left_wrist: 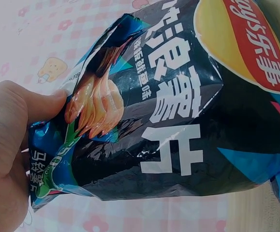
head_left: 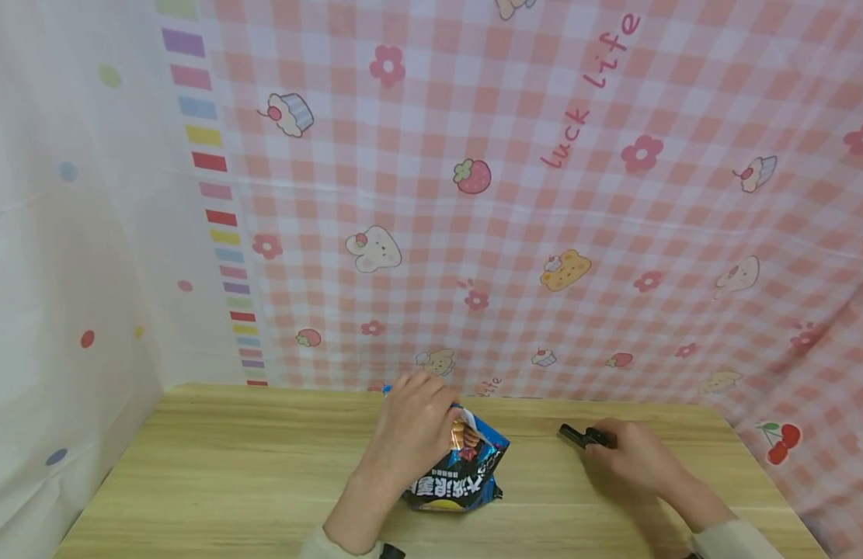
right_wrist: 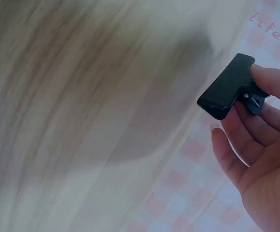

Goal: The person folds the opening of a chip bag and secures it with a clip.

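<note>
A black and blue bag of potato chips [head_left: 448,473] stands tilted near the middle of the table. My left hand [head_left: 413,423] grips its top end; in the left wrist view the thumb [left_wrist: 45,104] presses the blue edge while the other fingers go behind the bag. White lettering and a red and yellow logo show on the bag's front [left_wrist: 178,96]. Off to the right, apart from the bag, my right hand [head_left: 630,454] holds a black binder clip [right_wrist: 229,87] by its handle end, between thumb and fingers. The clip's wide jaws point away from the palm and look closed.
The wood-grain table [head_left: 249,466] runs back to a pink checkered curtain [head_left: 431,233] with cartoon prints. A white dotted cloth [head_left: 60,272] hangs along the left side, and more checkered cloth [head_left: 836,435] closes off the right.
</note>
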{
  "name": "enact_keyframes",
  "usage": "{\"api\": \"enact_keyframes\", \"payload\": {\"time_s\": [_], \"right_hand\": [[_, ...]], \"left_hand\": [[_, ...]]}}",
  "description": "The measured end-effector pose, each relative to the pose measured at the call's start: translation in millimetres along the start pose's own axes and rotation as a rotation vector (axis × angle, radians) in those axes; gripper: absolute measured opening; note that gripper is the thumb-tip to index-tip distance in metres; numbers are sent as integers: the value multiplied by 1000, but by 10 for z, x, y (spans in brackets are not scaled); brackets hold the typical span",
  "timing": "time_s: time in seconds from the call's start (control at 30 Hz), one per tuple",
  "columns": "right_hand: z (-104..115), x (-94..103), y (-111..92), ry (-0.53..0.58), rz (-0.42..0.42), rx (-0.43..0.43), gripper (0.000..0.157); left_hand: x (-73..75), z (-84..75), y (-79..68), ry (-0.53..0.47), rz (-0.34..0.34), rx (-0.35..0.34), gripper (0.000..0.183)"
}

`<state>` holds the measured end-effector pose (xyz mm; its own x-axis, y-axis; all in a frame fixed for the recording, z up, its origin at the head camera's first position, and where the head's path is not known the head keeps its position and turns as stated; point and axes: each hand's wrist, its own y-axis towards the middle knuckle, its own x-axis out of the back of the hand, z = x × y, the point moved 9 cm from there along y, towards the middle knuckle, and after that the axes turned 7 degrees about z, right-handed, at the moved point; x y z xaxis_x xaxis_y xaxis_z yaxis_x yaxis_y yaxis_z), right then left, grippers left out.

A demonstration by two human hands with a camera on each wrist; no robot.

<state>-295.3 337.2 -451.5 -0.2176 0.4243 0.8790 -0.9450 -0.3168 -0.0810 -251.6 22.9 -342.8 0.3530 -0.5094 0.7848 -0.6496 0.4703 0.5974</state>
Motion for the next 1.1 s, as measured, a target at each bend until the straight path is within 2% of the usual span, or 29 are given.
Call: {"api": "enact_keyframes", "payload": {"time_s": [0.13,0.27,0.43,0.6,0.8,0.97,1.1], "right_hand": [[82,56,-17,21,-36,26,28],[203,120,-29,20,-101,68,24],[347,194,-65,68,-192,108,20],[521,261,-109,91,-269,182,15],[729,316,-151,138,-364,269,20],[851,343,-179,166,-434,293,24],[901,330,-177,230,-455,305,26]], "left_hand": [[-1,-3,2,2,4,2,12],[4,-10,4,11,1,-2,12],[9,-16,8,14,-4,-6,13],[9,-17,8,9,-7,-9,13],[14,-11,2,-1,-14,-12,12],[30,-18,-2,-7,-29,-22,11],[35,-18,-2,-10,-33,-27,11]]}}
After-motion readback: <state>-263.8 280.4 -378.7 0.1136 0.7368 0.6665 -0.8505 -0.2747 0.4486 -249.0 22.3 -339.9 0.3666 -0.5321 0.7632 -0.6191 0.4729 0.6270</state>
